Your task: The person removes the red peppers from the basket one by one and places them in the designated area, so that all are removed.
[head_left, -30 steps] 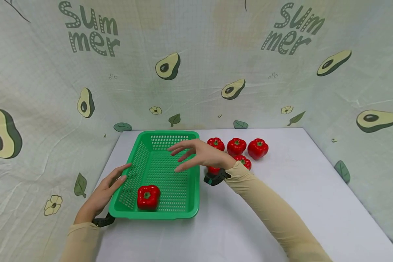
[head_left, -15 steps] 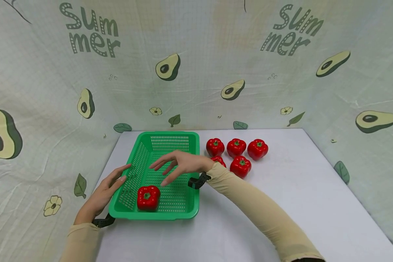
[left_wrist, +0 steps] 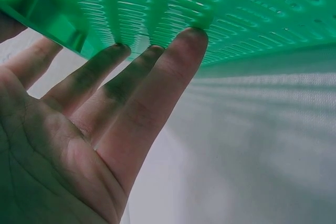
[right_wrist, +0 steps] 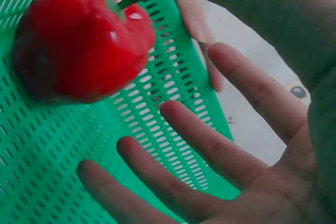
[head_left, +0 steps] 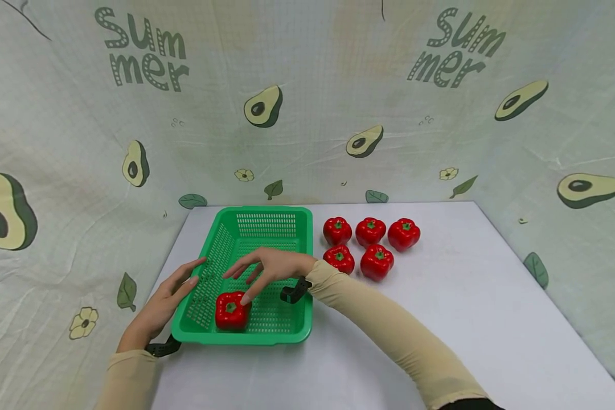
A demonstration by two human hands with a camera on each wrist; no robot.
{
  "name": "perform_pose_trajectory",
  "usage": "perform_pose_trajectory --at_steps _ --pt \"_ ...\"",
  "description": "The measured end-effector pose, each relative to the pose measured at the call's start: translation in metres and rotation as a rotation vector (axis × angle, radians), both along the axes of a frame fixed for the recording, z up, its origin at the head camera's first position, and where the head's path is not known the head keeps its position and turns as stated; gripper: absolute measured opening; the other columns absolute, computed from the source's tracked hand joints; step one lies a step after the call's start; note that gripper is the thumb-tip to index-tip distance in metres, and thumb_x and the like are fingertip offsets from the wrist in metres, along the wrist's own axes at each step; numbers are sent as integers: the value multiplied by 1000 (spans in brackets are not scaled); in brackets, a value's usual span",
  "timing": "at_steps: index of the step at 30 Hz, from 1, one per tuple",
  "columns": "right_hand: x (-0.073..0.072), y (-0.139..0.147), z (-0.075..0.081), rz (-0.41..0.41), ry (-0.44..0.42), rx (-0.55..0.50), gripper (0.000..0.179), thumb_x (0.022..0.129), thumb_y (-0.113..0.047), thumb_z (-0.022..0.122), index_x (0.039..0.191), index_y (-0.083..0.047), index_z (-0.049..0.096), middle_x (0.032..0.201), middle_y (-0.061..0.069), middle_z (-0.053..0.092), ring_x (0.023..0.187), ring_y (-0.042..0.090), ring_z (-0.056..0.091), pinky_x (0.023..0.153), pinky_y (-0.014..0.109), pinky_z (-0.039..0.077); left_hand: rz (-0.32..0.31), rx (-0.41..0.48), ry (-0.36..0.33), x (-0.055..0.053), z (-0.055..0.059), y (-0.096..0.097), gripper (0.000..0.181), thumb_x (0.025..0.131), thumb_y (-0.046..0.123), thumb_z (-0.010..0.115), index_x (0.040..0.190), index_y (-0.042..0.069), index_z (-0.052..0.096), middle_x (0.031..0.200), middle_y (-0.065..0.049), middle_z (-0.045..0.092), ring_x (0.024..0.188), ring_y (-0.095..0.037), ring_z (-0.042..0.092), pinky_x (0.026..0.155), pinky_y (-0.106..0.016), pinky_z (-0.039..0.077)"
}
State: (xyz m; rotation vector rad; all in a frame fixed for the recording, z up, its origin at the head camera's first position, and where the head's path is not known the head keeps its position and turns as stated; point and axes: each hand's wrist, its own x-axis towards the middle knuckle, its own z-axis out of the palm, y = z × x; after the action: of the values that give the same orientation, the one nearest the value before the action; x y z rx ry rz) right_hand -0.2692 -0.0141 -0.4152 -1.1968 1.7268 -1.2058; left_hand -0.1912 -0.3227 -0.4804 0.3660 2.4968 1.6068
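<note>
In the head view my left hand point(head_left: 159, 307) lies along the left side of the green basket point(head_left: 241, 338), fingertips at its rim. The left wrist view shows straight fingers point(left_wrist: 142, 114) against the basket's slotted outer wall. My right hand point(head_left: 274, 266) hovers inside the basket with spread fingers and nothing held. Below it a red bell pepper point(head_left: 230, 312) with a green stem sits in the basket's front left part; the thumb overlaps its edge in the head view. A gap shows between the right fingers and this pepper point(right_wrist: 86, 40) in the right wrist view.
Several more red bell peppers stand right of the basket, among them a back left one point(head_left: 337, 230) and a front right one point(head_left: 376, 262). The white table point(head_left: 471, 296) extends to the right. A cloth printed with avocados point(head_left: 307, 102) hangs behind and around it.
My right hand has moved left and toward me over the basket, close to the pepper inside. Peppers that its arm covered now show. My left hand and the basket have stayed put.
</note>
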Motion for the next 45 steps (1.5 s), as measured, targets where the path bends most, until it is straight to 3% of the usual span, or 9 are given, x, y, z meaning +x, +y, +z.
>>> perform_pose_trajectory --at_steps 8,20,36,45 --pt "2 -12 -9 66 -39 56 62 84 -15 82 141 -13 57 135 -8 58 126 21 53 91 32 52 9 -2 4 0 -2 1 48 108 32 43 155 33 33 162 -5 22 146 -40 18 101 -74 27" --pt "5 -21 -16 128 -112 88 61 86 -8 78 142 -12 56 137 -7 55 125 13 49 91 33 53 4 -14 11 -1 -3 0 48 108 31 43 155 34 33 162 -2 22 147 -39 15 102 -76 22" --pt "3 -22 -17 135 -57 110 61 85 -11 80 141 -19 58 135 -13 55 121 7 49 91 30 52 8 -7 19 -3 -1 3 47 109 31 43 154 33 34 161 -2 25 146 -37 20 104 -72 26" --pt "1 -25 -21 153 -4 90 59 85 -11 80 140 -14 59 133 -11 58 120 6 50 93 28 50 10 -21 3 -1 -1 2 48 108 31 44 155 33 33 162 -2 23 147 -39 14 102 -76 22"
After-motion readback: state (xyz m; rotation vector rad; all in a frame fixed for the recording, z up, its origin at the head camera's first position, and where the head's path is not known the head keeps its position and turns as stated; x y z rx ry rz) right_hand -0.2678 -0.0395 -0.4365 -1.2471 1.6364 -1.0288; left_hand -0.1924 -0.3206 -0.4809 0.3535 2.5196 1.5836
